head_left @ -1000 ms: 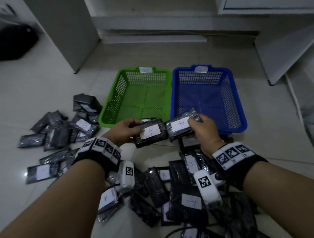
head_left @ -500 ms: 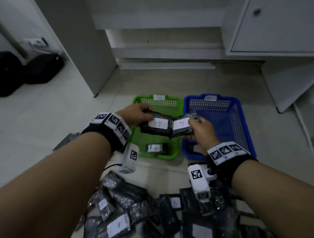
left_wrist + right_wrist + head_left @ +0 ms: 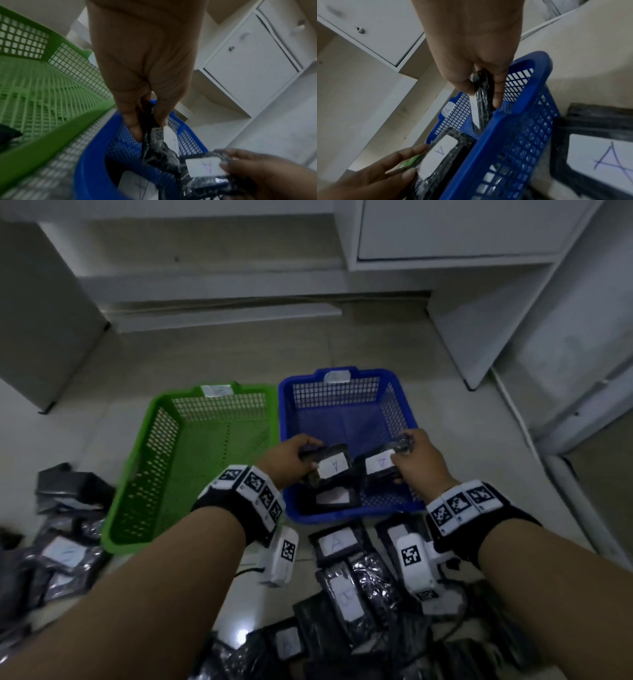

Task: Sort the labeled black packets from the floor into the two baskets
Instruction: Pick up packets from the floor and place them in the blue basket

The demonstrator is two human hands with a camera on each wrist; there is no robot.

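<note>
— Where do things stand?
— Over the blue basket (image 3: 346, 378) (tagged A), the left hand (image 3: 291, 455) pinches one A packet (image 3: 330, 467) and the right hand (image 3: 419, 460) another packet (image 3: 376, 465).
— Risk?
— Slippery wrap; released crookedly, one could catch the rim and spill out.

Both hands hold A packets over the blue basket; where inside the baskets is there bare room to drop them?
In the blue basket, the floor toward the far wall is bare; one packet lies at the near wall under the left hand. The right hand is above bare mesh. The green basket floor looks bare. The floor pile below the wrists is crowded.
</note>
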